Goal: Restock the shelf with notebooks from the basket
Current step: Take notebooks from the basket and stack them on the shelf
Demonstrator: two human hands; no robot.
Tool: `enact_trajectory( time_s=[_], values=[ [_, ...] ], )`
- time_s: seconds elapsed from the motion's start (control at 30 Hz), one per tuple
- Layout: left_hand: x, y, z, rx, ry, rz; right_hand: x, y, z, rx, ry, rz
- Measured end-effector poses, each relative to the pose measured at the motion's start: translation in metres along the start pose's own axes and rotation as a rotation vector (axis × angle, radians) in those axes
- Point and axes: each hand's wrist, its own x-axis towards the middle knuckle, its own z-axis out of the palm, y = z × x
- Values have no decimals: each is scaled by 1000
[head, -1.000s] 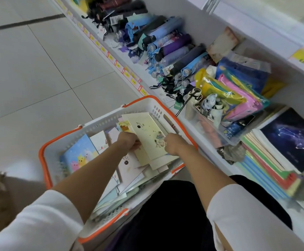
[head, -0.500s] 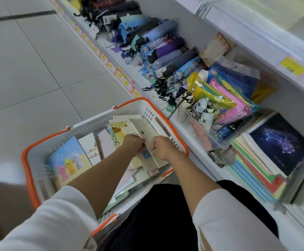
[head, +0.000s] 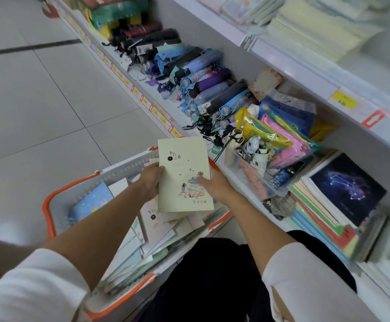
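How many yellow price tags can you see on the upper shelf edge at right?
1: a yellow price tag on the upper shelf edge, right of the umbrellas. More may lie outside the view.

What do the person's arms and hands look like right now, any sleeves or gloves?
Both arms wear short white sleeves, the left sleeve and the right sleeve, ending above the elbow, with the forearms bare. The left hand and right hand are bare: no gloves, and no watch or rings visible.

Both hands (head: 151, 182) holding notebook (head: 183, 175), basket (head: 119, 170) below
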Motion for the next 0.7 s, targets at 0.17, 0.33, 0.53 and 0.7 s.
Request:
enact_trajectory(
  time_s=[0.17, 0.33, 0.53, 0.7],
  values=[
    [-25, 25, 27, 91, -10, 116, -26, -13, -22, 64, 155, -140],
    [-59, 57, 75, 235, -47, 232, -66, -33, -63, 51, 483, -322],
    [-110, 86, 148, 317, -284, 396, -125, -51, -132, 106, 695, -410],
    [-155, 98, 223, 272, -456, 438, -179, -44, -199, 190, 810, -386]
  ],
)
